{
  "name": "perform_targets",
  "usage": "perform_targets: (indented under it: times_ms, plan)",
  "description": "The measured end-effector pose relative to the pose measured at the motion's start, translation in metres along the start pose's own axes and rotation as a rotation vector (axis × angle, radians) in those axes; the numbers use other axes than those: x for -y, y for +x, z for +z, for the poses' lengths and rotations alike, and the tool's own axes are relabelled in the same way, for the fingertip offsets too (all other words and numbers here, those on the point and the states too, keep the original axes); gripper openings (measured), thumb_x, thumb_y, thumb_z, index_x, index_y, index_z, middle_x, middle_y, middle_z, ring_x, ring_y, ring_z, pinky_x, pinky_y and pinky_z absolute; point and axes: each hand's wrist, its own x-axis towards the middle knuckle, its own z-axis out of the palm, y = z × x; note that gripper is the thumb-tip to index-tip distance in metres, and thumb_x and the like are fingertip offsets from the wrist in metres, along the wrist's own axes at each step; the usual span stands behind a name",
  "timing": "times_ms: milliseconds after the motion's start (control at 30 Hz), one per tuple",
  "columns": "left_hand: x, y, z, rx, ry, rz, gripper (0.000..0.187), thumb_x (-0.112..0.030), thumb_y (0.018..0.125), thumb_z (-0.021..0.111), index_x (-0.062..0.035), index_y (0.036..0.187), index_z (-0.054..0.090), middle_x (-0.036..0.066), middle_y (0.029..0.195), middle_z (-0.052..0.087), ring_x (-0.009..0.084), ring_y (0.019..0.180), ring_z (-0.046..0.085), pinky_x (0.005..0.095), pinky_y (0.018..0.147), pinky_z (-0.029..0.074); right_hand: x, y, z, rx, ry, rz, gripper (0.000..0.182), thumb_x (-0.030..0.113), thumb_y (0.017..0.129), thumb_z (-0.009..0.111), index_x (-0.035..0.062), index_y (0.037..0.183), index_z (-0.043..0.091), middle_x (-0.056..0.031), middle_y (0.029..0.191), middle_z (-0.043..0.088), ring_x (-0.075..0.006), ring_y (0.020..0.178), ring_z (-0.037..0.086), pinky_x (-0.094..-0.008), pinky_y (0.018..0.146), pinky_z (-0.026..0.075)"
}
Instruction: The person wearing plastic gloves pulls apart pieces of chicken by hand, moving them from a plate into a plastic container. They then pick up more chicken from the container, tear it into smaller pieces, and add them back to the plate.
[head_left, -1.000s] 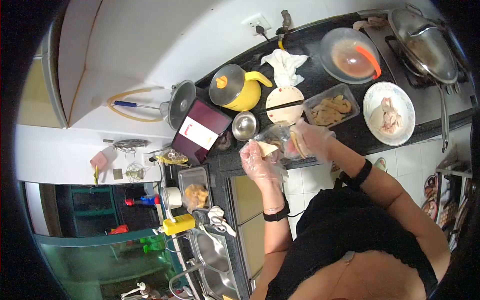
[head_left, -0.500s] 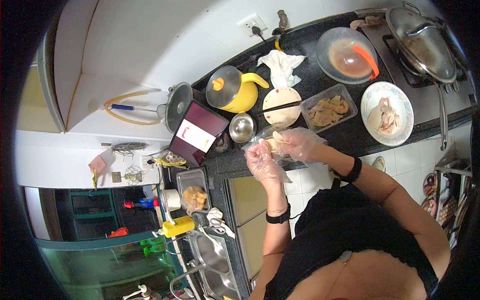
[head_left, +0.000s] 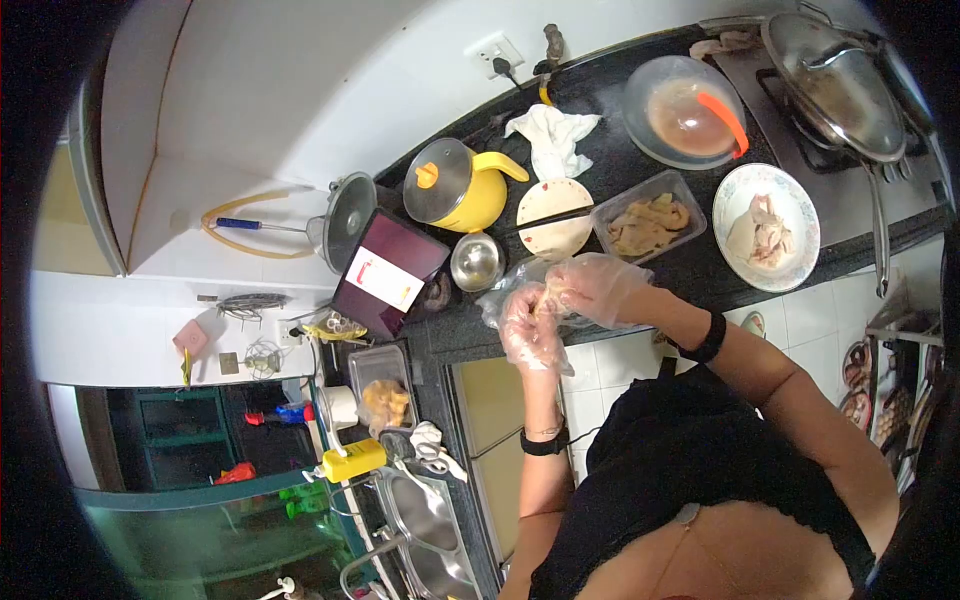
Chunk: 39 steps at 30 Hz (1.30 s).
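Both hands wear clear plastic gloves and meet above the counter's front edge. My left hand is closed, fingers curled around a pale yellowish piece of meat, mostly hidden by the hands. Against it presses my right hand, also closed on that piece. Just beyond them stand a small metal bowl, a round cream plate with dark chopsticks across it, and a clear plastic tub holding pieces of raw chicken.
Rightward are a patterned white bowl with meat, a translucent bowl and a lidded pan on the stove. A yellow pot, white cloth and tablet stand behind. The sink lies lower left.
The hands have come closer together, the right turning over the left, and the pale piece between them is now mostly covered. The whole view has shifted slightly.
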Motion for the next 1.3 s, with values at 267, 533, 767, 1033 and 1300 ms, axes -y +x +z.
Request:
perform_targets:
  times_ms: [267, 533, 767, 1033, 1300]
  plan:
    - [-0.023, -0.009, 0.022, -0.333, -0.567, -0.281, 0.007, -0.007, 0.081, 0.056, -0.0049, 0.081, 0.049, 0.001, 0.075, 0.051, 0.0075, 0.065, 0.046, 0.0194, 0.059, 0.040, -0.015, -0.003, 0.027, -0.109, -0.005, 0.110, 0.030, 0.030, 0.085, 0.043, 0.0032, 0.087, 0.056, -0.0139, 0.070, 0.057, -0.0235, 0.063, 0.055, -0.0350, 0.061, 0.042]
    - [-0.008, -0.001, 0.001, -0.380, -1.034, -0.571, 0.012, -0.017, 0.084, 0.056, -0.0070, 0.079, 0.052, -0.001, 0.064, 0.048, 0.0081, 0.053, 0.041, 0.0209, 0.051, 0.039, -0.012, -0.008, 0.019, -0.124, 0.237, 0.604, 0.033, 0.031, 0.084, 0.041, 0.0030, 0.086, 0.058, -0.0204, 0.083, 0.059, -0.0315, 0.073, 0.058, -0.0365, 0.063, 0.045]
    - [0.024, -0.004, -0.016, -0.278, -0.762, -0.809, 0.011, -0.015, 0.083, 0.057, -0.0044, 0.082, 0.059, 0.006, 0.081, 0.061, 0.0134, 0.067, 0.057, 0.0250, 0.059, 0.045, -0.061, -0.009, 0.037, -0.082, 0.021, 0.151, 0.034, 0.034, 0.083, 0.044, 0.0034, 0.087, 0.060, -0.0186, 0.078, 0.059, -0.0309, 0.069, 0.057, -0.0365, 0.063, 0.045]
    - [0.103, -0.015, -0.008, 0.257, 0.054, -0.609, 0.020, -0.016, 0.081, 0.060, -0.0012, 0.094, 0.059, 0.005, 0.073, 0.062, 0.0082, 0.059, 0.054, 0.0231, 0.052, 0.043, -0.031, -0.014, 0.014, -0.003, 0.900, 0.639, 0.015, 0.013, 0.078, 0.059, 0.0058, 0.090, 0.060, -0.0004, 0.071, 0.061, -0.0055, 0.059, 0.052, -0.0206, 0.053, 0.043]
    - [0.071, -0.010, 0.004, 0.085, 0.428, -0.426, 0.028, -0.019, 0.076, 0.063, -0.0042, 0.099, 0.058, 0.016, 0.076, 0.061, 0.0247, 0.065, 0.058, 0.0330, 0.060, 0.046, -0.036, -0.031, 0.004, -0.268, 0.630, 0.362, 0.009, 0.008, 0.072, 0.064, 0.0044, 0.079, 0.061, -0.0011, 0.069, 0.060, -0.0088, 0.060, 0.053, -0.0229, 0.056, 0.043]
